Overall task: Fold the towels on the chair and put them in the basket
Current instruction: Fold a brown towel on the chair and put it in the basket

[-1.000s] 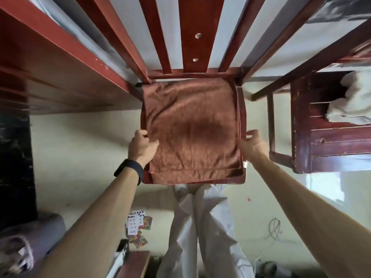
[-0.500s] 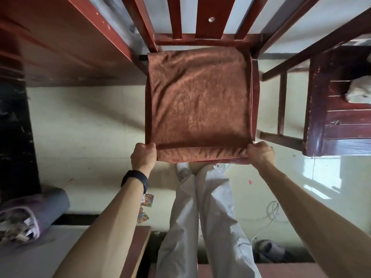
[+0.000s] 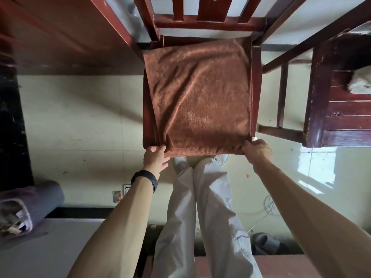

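Observation:
A brown towel (image 3: 200, 93) lies spread over the seat of a red wooden chair (image 3: 256, 81), with creases running toward its near left corner. My left hand (image 3: 154, 157), with a black band on the wrist, pinches the towel's near left corner. My right hand (image 3: 256, 150) grips the near right corner at the seat's front edge. The towel's far edge has pulled a little away from the chair back, leaving a strip of seat bare. No basket is in view.
A dark red cabinet (image 3: 341, 109) with a white cloth (image 3: 359, 85) on it stands to the right. A red wooden frame (image 3: 60, 37) runs along the upper left. A grey rolled bundle (image 3: 26, 207), cards (image 3: 118, 195), cables and a slipper (image 3: 265, 242) lie on the floor.
Both hands slid from the towel's sides down to its near corners. The towel has since been drawn toward me, wrinkling and uncovering the back of the seat.

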A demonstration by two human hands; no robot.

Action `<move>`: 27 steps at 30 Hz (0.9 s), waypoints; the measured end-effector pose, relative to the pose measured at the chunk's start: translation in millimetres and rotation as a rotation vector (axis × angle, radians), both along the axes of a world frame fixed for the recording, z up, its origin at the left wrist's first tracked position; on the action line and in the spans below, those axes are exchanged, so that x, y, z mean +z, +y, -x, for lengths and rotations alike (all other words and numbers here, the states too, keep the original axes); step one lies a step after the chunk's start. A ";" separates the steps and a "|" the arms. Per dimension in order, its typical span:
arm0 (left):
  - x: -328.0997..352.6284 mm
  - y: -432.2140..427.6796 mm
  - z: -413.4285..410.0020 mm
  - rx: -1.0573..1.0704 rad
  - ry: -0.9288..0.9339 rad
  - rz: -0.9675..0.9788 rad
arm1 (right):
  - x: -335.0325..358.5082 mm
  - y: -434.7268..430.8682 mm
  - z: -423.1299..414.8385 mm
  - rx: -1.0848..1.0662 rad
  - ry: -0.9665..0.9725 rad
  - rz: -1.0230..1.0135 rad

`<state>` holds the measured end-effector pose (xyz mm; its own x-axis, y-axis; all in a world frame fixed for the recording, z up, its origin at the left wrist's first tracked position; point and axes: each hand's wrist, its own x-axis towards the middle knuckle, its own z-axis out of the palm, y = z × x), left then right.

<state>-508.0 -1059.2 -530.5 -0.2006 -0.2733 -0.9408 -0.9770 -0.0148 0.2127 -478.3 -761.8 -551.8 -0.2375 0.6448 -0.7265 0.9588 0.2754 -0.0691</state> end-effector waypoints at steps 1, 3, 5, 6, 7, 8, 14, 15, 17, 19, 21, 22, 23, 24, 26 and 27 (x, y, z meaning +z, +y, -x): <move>-1.7 -2.0 -1.8 -0.020 0.015 0.004 | 0.1 -0.9 0.0 -0.025 0.018 -0.010; -2.6 -7.6 -4.9 -0.068 0.047 0.059 | -0.2 -1.8 -0.5 -0.116 0.071 -0.014; -3.3 -15.0 -7.9 -0.044 0.076 0.099 | -0.3 -2.0 -0.7 -0.208 0.107 0.023; -2.2 -18.4 -8.0 -0.012 0.078 0.094 | -0.1 -2.2 -1.3 -0.230 0.120 0.039; -1.3 -21.9 -8.0 0.017 0.076 0.073 | 1.4 -2.6 -1.6 -0.237 0.127 0.046; -0.4 -24.2 -7.5 0.032 0.073 0.045 | 2.8 -3.3 -1.8 -0.240 0.137 0.046; 15.1 -32.2 0.1 0.153 0.096 -0.094 | 10.9 -2.0 -5.8 -0.474 0.285 0.112; 18.2 -34.0 1.4 0.186 0.095 -0.110 | 12.5 -0.4 -6.4 -0.552 0.314 0.165; 23.9 -37.4 4.1 0.225 0.091 -0.119 | 18.5 3.6 -7.0 -0.627 0.321 0.270; 31.1 -40.0 7.6 0.201 0.081 -0.112 | 27.0 7.2 -8.1 -0.611 0.266 0.369; 38.1 -40.9 10.1 0.170 0.063 -0.111 | 33.0 10.5 -10.8 -0.569 0.199 0.433; 41.2 -40.5 10.9 0.156 0.055 -0.108 | 35.2 11.5 -11.9 -0.559 0.183 0.449; 42.0 -40.5 10.9 0.149 0.049 -0.099 | 36.4 12.3 -13.0 -0.557 0.179 0.451; 41.5 -40.2 10.8 0.144 0.045 -0.090 | 36.7 12.8 -13.7 -0.560 0.187 0.446; 39.4 -38.7 10.7 0.138 0.024 -0.093 | 35.5 13.3 -14.7 -0.570 0.213 0.425; 37.4 -37.4 10.5 0.129 0.002 -0.103 | 35.4 13.0 -15.3 -0.573 0.222 0.413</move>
<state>-518.5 -1096.6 -493.1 -0.1723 -0.1988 -0.9648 -0.9651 -0.1621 0.2058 -463.0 -748.9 -516.4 -0.1153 0.3962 -0.9109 0.8961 -0.3541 -0.2674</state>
